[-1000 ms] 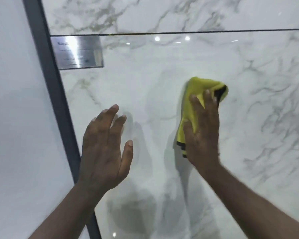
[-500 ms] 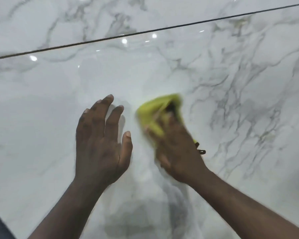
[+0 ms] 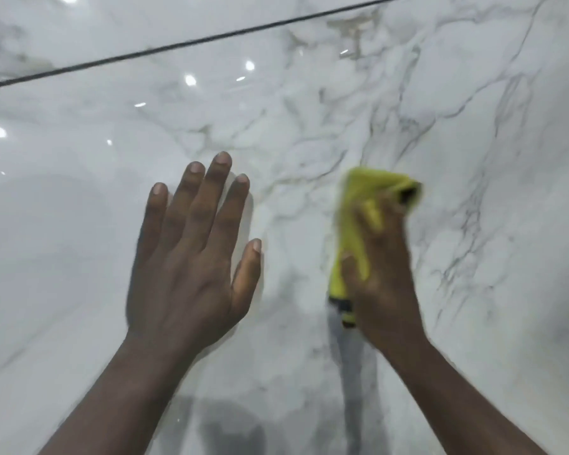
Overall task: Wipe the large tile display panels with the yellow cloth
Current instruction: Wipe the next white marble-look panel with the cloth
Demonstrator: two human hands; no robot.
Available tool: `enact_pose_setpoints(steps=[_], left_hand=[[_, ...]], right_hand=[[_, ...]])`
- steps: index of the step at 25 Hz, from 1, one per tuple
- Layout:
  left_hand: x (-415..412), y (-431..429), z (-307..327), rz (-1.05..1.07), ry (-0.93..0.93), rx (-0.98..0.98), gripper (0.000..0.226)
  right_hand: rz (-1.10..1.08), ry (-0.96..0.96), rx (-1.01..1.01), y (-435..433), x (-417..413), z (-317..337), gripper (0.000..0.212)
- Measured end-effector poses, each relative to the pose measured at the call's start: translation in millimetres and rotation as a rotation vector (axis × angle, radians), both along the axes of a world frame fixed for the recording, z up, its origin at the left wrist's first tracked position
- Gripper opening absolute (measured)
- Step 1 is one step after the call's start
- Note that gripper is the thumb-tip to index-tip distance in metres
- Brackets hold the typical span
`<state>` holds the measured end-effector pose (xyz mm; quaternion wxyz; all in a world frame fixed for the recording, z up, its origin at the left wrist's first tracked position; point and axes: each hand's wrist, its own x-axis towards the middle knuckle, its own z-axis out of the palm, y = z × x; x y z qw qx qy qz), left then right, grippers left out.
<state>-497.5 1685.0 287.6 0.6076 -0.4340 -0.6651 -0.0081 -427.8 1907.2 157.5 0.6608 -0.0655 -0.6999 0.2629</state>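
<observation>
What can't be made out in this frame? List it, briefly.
Head view only:
1. Grip of the right hand on the yellow cloth: motion blur; curled round or pressing flat, cannot tell.
2. Middle of the cloth: hidden under that hand.
3. Palm of the left hand: back faces camera, contact with the tile panel unseen.
4. Panel's outer edges: cut off by the frame.

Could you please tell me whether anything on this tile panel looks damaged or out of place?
Nothing stands out. The tile panel is glossy and unbroken; its grey marks are veining, its bright spots reflected lights. The right hand holds the yellow cloth against it.
</observation>
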Motion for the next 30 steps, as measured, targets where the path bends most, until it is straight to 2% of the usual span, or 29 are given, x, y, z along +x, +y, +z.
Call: enact_pose_setpoints(steps=[1,2,3,5,7,10,18,21,22,23,25,27,28,30], left_hand=[[-3,3,-4,0.052,0.009,-0.018,0.070],[-5,5,-7,0.103,0.015,-0.042,0.074],[-7,5,-9,0.141,0.013,-0.063,0.075],[-8,5,-10,0.184,0.013,-0.074,0.075],[-9,5,-12,0.211,0.022,-0.079,0.074],[-9,6,-13,0.217,0.032,-0.094,0.074],[-7,3,-11,0.163,0.021,-0.084,0.074],[-4,4,-9,0.148,0.029,-0.071,0.074],[-3,4,-9,0.142,0.029,-0.064,0.074],[-2,4,-9,0.135,0.032,-0.061,0.074],[-2,6,-8,0.117,0.031,-0.059,0.074],[0,6,-8,0.110,0.036,-0.054,0.073],[0,6,-9,0.111,0.034,-0.036,0.072],[5,12,-7,0.109,-0.009,0.025,0.070]], right_hand=[[0.068,0.014,-0.314,13,5,3,0.064],[0.118,0.001,-0.463,16,7,6,0.066],[0.131,-0.035,-0.426,10,10,4,0.066],[0.203,-0.123,-0.191,-9,16,-15,0.069],[0.247,-0.177,-0.128,-21,26,-33,0.070],[0.276,-0.249,-0.197,-20,31,-45,0.072],[0.294,-0.253,-0.257,-18,40,-30,0.075],[0.185,-0.140,-0.399,7,29,26,0.075],[0.169,-0.107,-0.393,10,24,53,0.074],[0.157,-0.084,-0.302,8,21,76,0.072],[0.136,-0.119,0.019,-3,18,89,0.071],[0.152,-0.234,0.213,-12,26,51,0.069],[0.169,-0.264,0.214,-10,33,24,0.068],[0.192,-0.227,-0.005,15,46,-15,0.068]])
